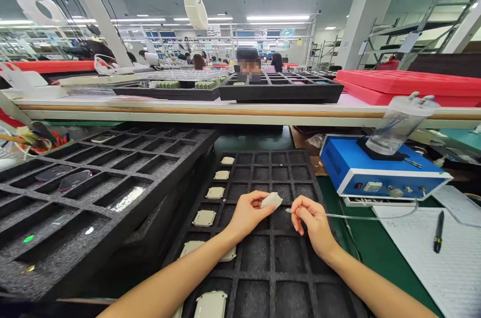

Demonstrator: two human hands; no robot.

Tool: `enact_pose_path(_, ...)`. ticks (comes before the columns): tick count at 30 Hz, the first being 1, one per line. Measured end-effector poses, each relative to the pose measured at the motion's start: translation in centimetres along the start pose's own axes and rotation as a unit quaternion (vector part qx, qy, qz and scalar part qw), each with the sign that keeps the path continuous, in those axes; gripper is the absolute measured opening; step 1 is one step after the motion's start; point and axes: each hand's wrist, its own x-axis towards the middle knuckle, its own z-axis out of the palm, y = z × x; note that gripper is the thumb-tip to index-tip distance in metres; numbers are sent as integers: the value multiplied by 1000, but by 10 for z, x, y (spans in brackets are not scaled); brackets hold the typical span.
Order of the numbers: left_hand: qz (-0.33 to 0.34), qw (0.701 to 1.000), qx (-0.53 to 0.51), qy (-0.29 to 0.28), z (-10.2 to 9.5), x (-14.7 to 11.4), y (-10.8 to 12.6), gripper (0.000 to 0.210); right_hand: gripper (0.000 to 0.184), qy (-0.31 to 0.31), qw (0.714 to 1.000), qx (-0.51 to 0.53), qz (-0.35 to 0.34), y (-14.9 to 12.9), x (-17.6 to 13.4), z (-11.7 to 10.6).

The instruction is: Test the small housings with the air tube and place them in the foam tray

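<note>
My left hand pinches a small cream plastic cover between thumb and fingers, raised over the black foam tray. Just right of it, my right hand is closed around the end of a thin clear tube. A small pale tip pokes out of those fingers toward the cover, apart from it. From my right hand the tube runs to the front of a blue box-shaped machine. More cream covers, such as this one, lie in the tray's left column; my left forearm partly hides some.
To the left stands a larger speckled foam tray with a few dark oval pieces. A clear cylinder tops the machine. At right lie written sheets and a black pen. A shelf edge crosses behind, bearing trays and red foam.
</note>
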Motion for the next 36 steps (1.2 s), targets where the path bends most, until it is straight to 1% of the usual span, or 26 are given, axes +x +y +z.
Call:
enact_pose_path(4,-13,999,18,25,-2,0,-2,31,10,-1,1000,-5,1,0,0,0)
enact_pose_path(6,-8,999,22,33,-3,1,-3,32,10,-2,1000,-7,2,-1,1,0)
enact_pose_path(11,39,997,33,53,-5,3,-3,24,9,5,1000,-1,9,-1,2,1)
enact_pose_path(14,49,996,31,68,-6,2,-2,17,10,1,1000,-2,11,1,1,1)
enact_pose_path(16,45,997,14,69,-5,2,-3,17,11,-3,1000,-3,12,2,0,1)
enact_pose_path(19,27,999,-8,47,-4,3,-6,22,12,-4,1000,-8,14,3,-1,1)
enact_pose_path(23,20,999,7,27,-4,1,-8,20,12,-10,1000,-10,17,2,0,1)
enact_pose_path(27,59,992,111,10,-2,-5,-8,11,11,-12,1000,-3,21,0,0,2)
enact_pose_path(29,71,987,141,-13,-1,-7,-7,13,11,-9,1000,-4,20,0,0,3)
enact_pose_path(31,63,989,131,-33,0,-7,-7,18,11,-8,1000,-5,21,0,0,3)
enact_pose_path(33,35,993,103,-46,0,-5,-6,21,10,-7,1000,-6,20,-1,0,2)
enact_pose_path(36,-24,998,-1,-56,-3,-1,-4,30,11,-8,1000,-8,20,-2,0,2)
